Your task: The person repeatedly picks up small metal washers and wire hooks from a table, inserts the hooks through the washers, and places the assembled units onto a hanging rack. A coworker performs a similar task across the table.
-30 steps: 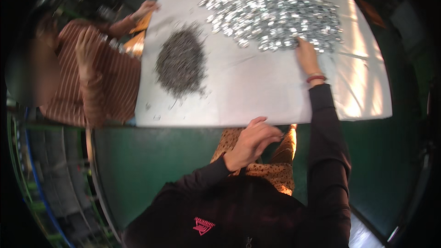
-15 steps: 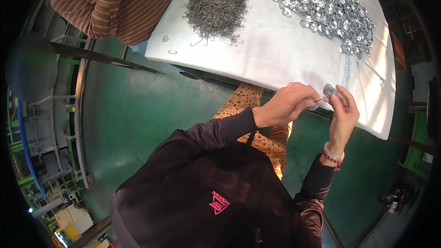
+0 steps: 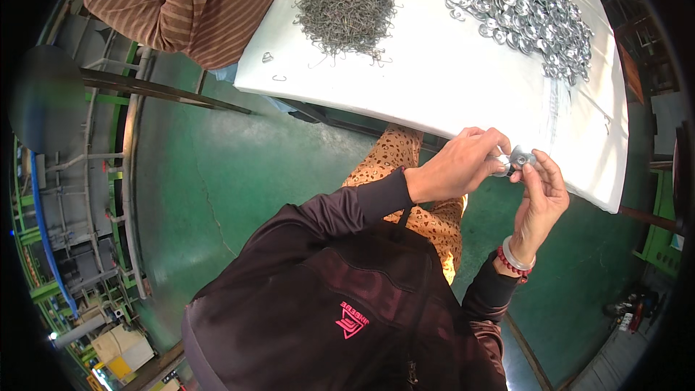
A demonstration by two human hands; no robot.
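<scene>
Green floor surrounds your bench, whose white cover carries two separate heaps: wire hooks at 12 o'clock from the centre of your view, and silvery round metal discs between 1 and 2. Keeping them apart presumably lets you pick either kind without sorting. Toward 11 o'clock rests a co-worker's striped sleeve. At 3 o'clock, by the bench's near edge, your hands almost meet. Your right hand has its grip parted only slightly, pinching a single disc, likely so its face stays visible. Your left hand has its grip pressed together on a shiny metal piece, mostly hidden; whether wire is there too, I cannot tell.
</scene>
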